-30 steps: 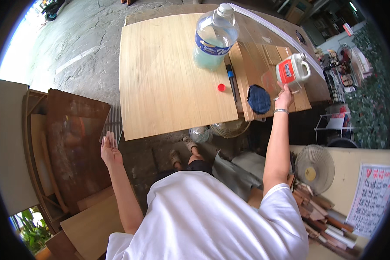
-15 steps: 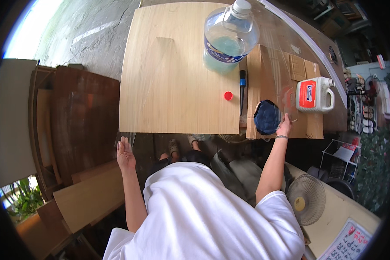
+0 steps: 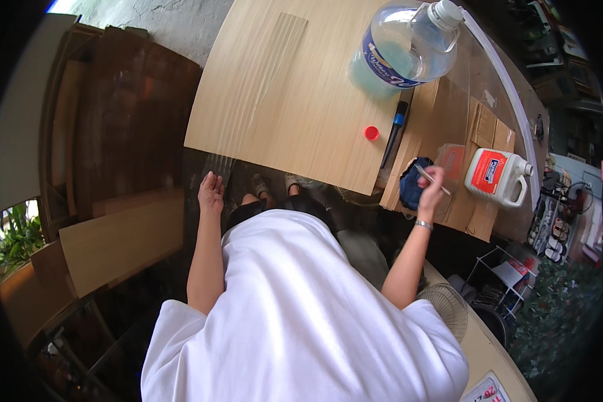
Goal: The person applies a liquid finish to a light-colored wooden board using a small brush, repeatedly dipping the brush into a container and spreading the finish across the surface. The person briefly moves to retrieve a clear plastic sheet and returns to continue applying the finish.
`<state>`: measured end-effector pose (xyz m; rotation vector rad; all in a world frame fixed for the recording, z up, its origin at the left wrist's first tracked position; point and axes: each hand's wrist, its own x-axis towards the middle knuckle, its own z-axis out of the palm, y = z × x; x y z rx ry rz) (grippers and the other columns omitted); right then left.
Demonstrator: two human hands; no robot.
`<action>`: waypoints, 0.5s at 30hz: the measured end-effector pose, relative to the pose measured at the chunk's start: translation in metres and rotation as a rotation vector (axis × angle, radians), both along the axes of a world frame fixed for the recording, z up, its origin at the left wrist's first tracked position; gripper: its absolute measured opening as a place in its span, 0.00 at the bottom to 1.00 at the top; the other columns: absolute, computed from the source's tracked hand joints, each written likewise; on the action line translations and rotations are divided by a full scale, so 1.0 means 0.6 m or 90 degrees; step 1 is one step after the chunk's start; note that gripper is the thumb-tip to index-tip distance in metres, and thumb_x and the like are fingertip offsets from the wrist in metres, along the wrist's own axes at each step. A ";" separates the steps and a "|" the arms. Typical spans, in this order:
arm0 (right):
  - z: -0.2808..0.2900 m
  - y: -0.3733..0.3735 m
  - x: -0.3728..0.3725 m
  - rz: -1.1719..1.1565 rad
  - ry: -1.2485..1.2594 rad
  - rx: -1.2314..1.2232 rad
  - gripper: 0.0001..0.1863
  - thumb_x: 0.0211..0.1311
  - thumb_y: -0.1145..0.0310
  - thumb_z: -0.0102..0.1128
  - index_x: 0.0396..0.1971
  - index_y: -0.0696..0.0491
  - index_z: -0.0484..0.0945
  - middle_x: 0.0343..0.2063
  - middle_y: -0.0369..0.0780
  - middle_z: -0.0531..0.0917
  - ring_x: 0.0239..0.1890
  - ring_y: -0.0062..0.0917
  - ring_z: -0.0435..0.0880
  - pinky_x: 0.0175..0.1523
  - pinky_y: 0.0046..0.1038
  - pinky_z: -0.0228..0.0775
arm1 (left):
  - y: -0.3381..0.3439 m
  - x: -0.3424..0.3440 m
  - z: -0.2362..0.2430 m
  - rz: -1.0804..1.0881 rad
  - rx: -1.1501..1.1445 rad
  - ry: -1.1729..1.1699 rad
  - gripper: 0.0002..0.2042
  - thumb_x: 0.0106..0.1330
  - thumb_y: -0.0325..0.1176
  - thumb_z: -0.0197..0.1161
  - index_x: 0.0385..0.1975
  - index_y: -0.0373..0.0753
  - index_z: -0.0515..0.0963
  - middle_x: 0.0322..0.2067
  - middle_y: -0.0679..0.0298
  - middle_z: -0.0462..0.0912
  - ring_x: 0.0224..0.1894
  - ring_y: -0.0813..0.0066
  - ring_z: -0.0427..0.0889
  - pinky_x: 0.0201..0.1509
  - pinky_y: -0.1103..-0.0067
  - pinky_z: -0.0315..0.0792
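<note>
At the near left corner of the pale wooden board (image 3: 281, 127), my left hand (image 3: 211, 193) closes on the end of a clear, ridged plastic strip (image 3: 264, 80). The strip lies up across the board, away from me. My right hand (image 3: 433, 191) grips a thin pale stick (image 3: 423, 173), pen-like, held slanted; its exact kind does not show. Just left of that hand is a bunched dark blue cloth (image 3: 409, 191), partly covered by the fingers. A red cap (image 3: 371, 132) and a black brush with a blue band (image 3: 398, 120) lie near the board's right edge.
A big clear bottle (image 3: 398, 53) with bluish liquid stands on the board's far right. Flattened cardboard (image 3: 469, 100) lies under a white jug (image 3: 499, 175) with a red label. Brown panels (image 3: 127, 120) lean at the left. A fan (image 3: 445, 305) stands behind my right arm.
My view has turned, so the board appears tilted. The clear strip now shows along the board. My right hand has lifted over the blue cloth, with the stick now pointing up and left.
</note>
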<state>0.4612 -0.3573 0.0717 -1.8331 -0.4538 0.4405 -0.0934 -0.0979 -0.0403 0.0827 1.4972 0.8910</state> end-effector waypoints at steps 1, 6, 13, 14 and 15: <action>0.000 0.040 -0.022 0.033 0.036 0.010 0.23 0.77 0.50 0.44 0.34 0.54 0.78 0.21 0.34 0.79 0.24 0.16 0.77 0.29 0.19 0.67 | 0.000 0.003 -0.008 -0.021 0.017 -0.006 0.14 0.65 0.37 0.70 0.48 0.51 0.75 0.37 0.74 0.82 0.43 0.77 0.83 0.46 0.75 0.70; -0.028 0.182 -0.063 0.139 0.133 0.005 0.13 0.75 0.61 0.54 0.33 0.54 0.76 0.21 0.33 0.81 0.21 0.13 0.76 0.26 0.16 0.65 | -0.016 0.016 -0.029 -0.050 -0.012 0.029 0.14 0.64 0.37 0.71 0.47 0.51 0.75 0.38 0.74 0.83 0.42 0.78 0.83 0.46 0.75 0.69; -0.096 0.230 -0.047 0.219 -0.070 -0.184 0.08 0.67 0.69 0.62 0.30 0.55 0.76 0.22 0.33 0.82 0.22 0.15 0.80 0.25 0.19 0.68 | -0.027 0.011 -0.014 -0.090 0.000 0.001 0.13 0.64 0.37 0.71 0.46 0.50 0.77 0.39 0.75 0.83 0.42 0.79 0.83 0.44 0.76 0.70; -0.103 0.232 -0.045 0.232 -0.095 -0.212 0.08 0.67 0.69 0.62 0.29 0.56 0.75 0.21 0.33 0.81 0.22 0.15 0.81 0.25 0.19 0.68 | -0.030 0.011 -0.013 -0.103 0.000 0.007 0.13 0.64 0.37 0.71 0.45 0.50 0.78 0.38 0.75 0.83 0.42 0.79 0.83 0.43 0.76 0.70; -0.109 0.234 -0.045 0.225 -0.090 -0.214 0.09 0.66 0.69 0.62 0.28 0.56 0.75 0.21 0.33 0.81 0.22 0.15 0.80 0.26 0.20 0.68 | -0.037 0.010 -0.012 -0.115 -0.016 0.017 0.12 0.64 0.36 0.71 0.45 0.49 0.78 0.38 0.75 0.83 0.41 0.80 0.83 0.43 0.77 0.71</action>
